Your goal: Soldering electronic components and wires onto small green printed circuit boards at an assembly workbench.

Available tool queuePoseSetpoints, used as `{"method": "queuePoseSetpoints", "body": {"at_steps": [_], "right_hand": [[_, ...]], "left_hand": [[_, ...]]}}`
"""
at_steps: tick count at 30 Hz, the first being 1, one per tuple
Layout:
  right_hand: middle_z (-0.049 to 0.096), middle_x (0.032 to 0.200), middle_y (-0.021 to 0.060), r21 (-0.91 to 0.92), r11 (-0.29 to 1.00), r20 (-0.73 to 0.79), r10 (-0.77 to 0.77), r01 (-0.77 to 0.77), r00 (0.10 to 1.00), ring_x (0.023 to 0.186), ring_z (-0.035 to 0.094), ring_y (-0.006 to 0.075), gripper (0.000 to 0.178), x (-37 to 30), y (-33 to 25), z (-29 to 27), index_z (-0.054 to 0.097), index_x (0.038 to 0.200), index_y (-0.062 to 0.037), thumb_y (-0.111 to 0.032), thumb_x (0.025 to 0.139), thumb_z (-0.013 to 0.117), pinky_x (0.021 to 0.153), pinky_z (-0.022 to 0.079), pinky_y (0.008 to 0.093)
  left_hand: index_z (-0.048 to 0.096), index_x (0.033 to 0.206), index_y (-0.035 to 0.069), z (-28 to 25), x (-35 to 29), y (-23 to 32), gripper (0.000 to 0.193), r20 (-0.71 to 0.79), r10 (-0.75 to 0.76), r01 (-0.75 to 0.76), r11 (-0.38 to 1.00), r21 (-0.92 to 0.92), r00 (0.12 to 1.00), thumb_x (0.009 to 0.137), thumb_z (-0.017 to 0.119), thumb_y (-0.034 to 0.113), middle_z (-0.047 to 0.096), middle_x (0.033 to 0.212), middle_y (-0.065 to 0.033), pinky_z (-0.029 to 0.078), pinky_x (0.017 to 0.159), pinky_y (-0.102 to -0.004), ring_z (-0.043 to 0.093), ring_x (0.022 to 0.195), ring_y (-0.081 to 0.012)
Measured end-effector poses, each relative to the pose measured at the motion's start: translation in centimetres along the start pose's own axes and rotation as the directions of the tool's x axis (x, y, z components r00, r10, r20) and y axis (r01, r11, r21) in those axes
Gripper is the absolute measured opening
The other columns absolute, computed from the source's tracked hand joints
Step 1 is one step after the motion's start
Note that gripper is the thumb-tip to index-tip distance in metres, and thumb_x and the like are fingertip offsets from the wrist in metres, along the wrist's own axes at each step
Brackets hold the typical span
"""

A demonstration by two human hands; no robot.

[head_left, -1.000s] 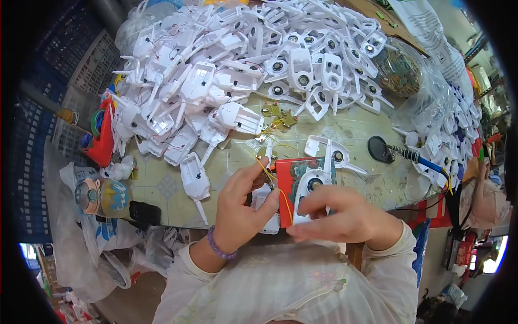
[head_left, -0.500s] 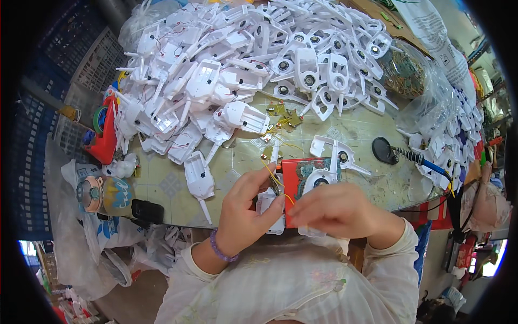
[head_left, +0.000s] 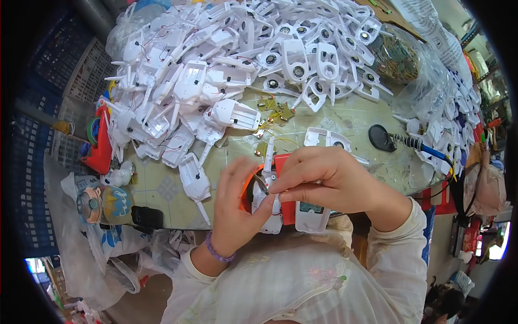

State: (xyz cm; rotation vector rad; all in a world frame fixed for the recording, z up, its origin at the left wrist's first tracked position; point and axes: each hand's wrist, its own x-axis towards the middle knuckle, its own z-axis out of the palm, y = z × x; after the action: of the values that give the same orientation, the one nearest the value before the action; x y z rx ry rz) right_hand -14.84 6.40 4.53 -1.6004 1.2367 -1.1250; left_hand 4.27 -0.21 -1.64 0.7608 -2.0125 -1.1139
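My left hand (head_left: 232,194), a purple bead bracelet at its wrist, curls round a small orange-handled tool (head_left: 247,189) with a dark metal tip; the finger ends are blurred. Beneath it lies a white plastic housing (head_left: 271,224) with its narrow handle pointing away from me. My right hand (head_left: 329,181) pinches something tiny at the housing, hidden by the fingertips. Partly under that hand are a red flat piece (head_left: 288,215) and another white housing (head_left: 311,220) with a green circuit board in it.
A big heap of white housings (head_left: 189,81) covers the far table. Small circuit boards with yellow wires (head_left: 276,110) lie before it. On the right is a soldering iron with a blue cable (head_left: 426,158) in a coiled holder; on the left, a black case (head_left: 147,217) and a red holder (head_left: 100,146).
My right hand has moved left and up, and its fingers now pinch over the housing. The orange tool shows in my left hand. The view has shifted slightly.
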Motion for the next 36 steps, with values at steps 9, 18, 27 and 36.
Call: {"method": "queuePoseSetpoints", "body": {"at_steps": [9, 18, 27, 36], "right_hand": [[0.061, 0.077, 0.0031, -0.250, 0.952, 0.061, -0.167, 0.177, 0.984, 0.073, 0.063, 0.0187, 0.021, 1.1, -0.6, -0.1, 0.073, 0.096, -0.0089, 0.000, 0.076, 0.073, 0.061, 0.049, 0.0282], [0.059, 0.097, 0.0092, -0.106, 0.966, -0.618, -0.250, 0.236, 0.746, 0.077, 0.061, 0.0139, 0.029, -4.7, 1.3, -0.8, 0.060, 0.112, 0.0019, 0.002, 0.084, 0.065, 0.068, 0.051, 0.0256], [0.044, 0.071, -0.0025, -0.022, 0.999, -0.951, -0.009, 0.040, -0.310, 0.053, 0.038, 0.0035, 0.029, -17.9, 8.7, -7.7, 0.044, 0.111, -0.0031, -0.010, 0.090, 0.063, 0.045, 0.030, 0.0185], [0.058, 0.097, 0.0100, -0.641, 0.753, -0.513, -0.275, -0.150, 0.813, 0.088, 0.057, 0.0274, 0.053, -10.1, 2.1, 3.0, 0.067, 0.098, -0.0085, -0.041, 0.059, 0.083, 0.077, 0.044, 0.0407]], "left_hand": [[0.069, 0.106, 0.008, -1.6, 1.3, -0.4, 0.028, 0.151, 0.138, -0.102, 0.969, -0.224, 0.979, 0.078, 0.068, 0.004, 0.070, 0.098, -0.0066, 0.020, 0.111, -0.0535, 0.064, 0.102, -0.0252], [0.072, 0.092, 0.011, -0.4, 2.1, 1.1, 0.018, 0.161, 0.107, -0.098, 0.993, -0.062, 0.981, 0.075, 0.069, 0.004, 0.067, 0.087, -0.0020, 0.034, 0.102, -0.0483, 0.064, 0.083, -0.0164], [0.072, 0.088, 0.015, 0.4, 2.5, 1.0, 0.025, 0.345, 0.368, -0.457, 0.859, 0.229, 0.864, 0.066, 0.078, 0.007, 0.059, 0.077, 0.0033, 0.034, 0.096, -0.0496, 0.060, 0.076, -0.0157], [0.071, 0.089, 0.013, 0.4, 2.3, 0.8, 0.025, 0.317, 0.387, -0.483, 0.809, 0.334, 0.866, 0.066, 0.077, 0.005, 0.059, 0.080, 0.0016, 0.036, 0.096, -0.0475, 0.060, 0.079, -0.0169]]}}
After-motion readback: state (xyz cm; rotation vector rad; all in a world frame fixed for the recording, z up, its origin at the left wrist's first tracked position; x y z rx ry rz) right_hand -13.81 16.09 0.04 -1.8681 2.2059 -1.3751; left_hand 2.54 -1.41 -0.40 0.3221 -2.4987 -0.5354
